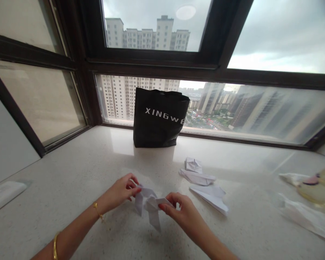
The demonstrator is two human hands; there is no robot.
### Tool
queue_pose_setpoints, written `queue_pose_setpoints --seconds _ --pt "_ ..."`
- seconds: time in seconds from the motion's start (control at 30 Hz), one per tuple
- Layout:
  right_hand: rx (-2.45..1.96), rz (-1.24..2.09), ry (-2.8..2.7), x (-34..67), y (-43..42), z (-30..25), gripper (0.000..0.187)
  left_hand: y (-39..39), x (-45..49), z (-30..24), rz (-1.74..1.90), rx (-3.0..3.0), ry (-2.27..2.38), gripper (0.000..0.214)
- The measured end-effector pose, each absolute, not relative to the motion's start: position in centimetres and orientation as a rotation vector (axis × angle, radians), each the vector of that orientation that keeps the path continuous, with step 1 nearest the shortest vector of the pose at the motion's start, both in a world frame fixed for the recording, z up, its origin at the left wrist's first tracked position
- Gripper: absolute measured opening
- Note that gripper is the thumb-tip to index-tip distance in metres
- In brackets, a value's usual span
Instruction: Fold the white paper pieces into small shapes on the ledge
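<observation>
Between my two hands is a white folded-paper pinwheel (151, 204) with several pointed arms, held just over the pale counter. My left hand (126, 188) pinches its upper left arm between thumb and fingers. On the other side, my right hand (178, 207) grips the right arm, thumb on top. One arm of the paper points down toward me, slightly blurred. To the right of my hands lie a paper plane (212, 198), a long folded paper boat shape (197, 177) and a square folded paper piece (193, 165).
A black bag (159, 121) with white lettering stands at the back against the window (260, 108). At the right edge are a crumpled white wrapper (306, 216) and a yellowish rounded object (319, 186). A white flat object (7, 195) lies far left on the counter (78, 173).
</observation>
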State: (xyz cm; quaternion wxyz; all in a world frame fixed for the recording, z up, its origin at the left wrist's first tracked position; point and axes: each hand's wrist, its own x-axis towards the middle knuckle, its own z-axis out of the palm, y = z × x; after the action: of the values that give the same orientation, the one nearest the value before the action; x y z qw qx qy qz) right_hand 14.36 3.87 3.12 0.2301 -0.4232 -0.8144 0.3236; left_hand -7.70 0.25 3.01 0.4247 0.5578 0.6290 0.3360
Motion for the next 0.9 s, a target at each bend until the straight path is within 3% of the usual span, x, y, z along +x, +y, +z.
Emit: queue_pose_setpoints --seconds 0.13,0.4,0.57,0.63,0.77,0.9 --pt "-1.166 0.903 -2.224 14.4 4.4 2.8 0.031 -0.9 -4.7 3.9 0.958 1.264 1.265 0.043" --pt "-1.204 0.908 -2.232 15.0 4.7 2.0 0.032 -2.2 -3.2 4.6 0.887 1.441 1.315 0.032" --pt "-1.122 0.741 -2.193 15.6 4.2 1.9 0.021 -2.4 -2.3 4.4 0.839 1.698 1.422 0.025" --pt "-1.049 0.654 -2.171 16.2 3.9 2.1 0.034 -2.5 -1.8 4.6 0.812 1.792 1.445 0.024" --pt "-1.072 0.668 -2.332 17.9 3.3 2.7 0.015 -2.6 -0.6 4.9 0.751 1.852 1.401 0.030" --pt "-1.238 0.741 -2.383 19.9 3.5 2.0 0.023 -1.8 1.4 3.8 0.755 1.819 1.370 0.038"
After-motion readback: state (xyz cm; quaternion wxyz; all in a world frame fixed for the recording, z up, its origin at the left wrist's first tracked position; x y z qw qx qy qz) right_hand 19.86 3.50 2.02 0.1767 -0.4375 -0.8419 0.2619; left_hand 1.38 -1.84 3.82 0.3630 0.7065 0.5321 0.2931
